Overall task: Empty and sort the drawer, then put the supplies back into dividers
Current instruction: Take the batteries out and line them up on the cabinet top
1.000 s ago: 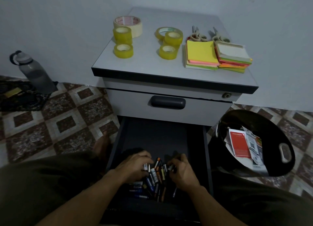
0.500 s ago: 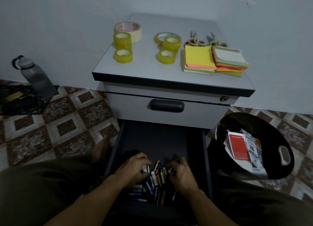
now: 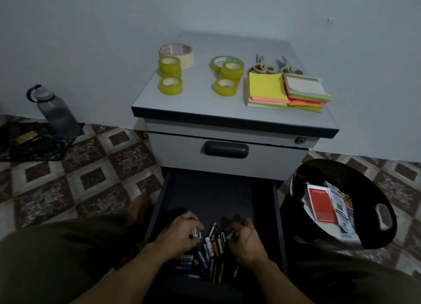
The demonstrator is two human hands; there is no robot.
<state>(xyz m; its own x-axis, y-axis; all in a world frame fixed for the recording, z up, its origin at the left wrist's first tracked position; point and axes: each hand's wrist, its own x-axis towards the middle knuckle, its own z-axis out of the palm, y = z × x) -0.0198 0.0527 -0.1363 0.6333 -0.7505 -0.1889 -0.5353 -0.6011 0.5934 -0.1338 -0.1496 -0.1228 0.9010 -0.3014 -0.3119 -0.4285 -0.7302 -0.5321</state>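
Note:
The dark lower drawer [image 3: 211, 189] of the grey cabinet stands pulled out. At its near end lies a heap of pens and markers [image 3: 210, 249]. My left hand [image 3: 180, 233] curls round a few pens at the heap's left side. Across the heap, my right hand [image 3: 246, 240] pinches a dark pen at the right edge. On the cabinet top [image 3: 200, 107] sit several tape rolls [image 3: 170, 86], two pairs of scissors [image 3: 275, 67] and two stacks of sticky notes [image 3: 266, 90].
A black bin [image 3: 373, 235] holding paper and packaging stands right of the drawer. A grey water bottle [image 3: 54, 112] and a dark bag [image 3: 29, 144] are on the tiled floor at the left. The upper drawer [image 3: 225, 149] is closed. My knees flank the drawer.
Both hands stay on the pen heap, fingers shifting slightly. The camera view has tilted a little; nothing has left the drawer.

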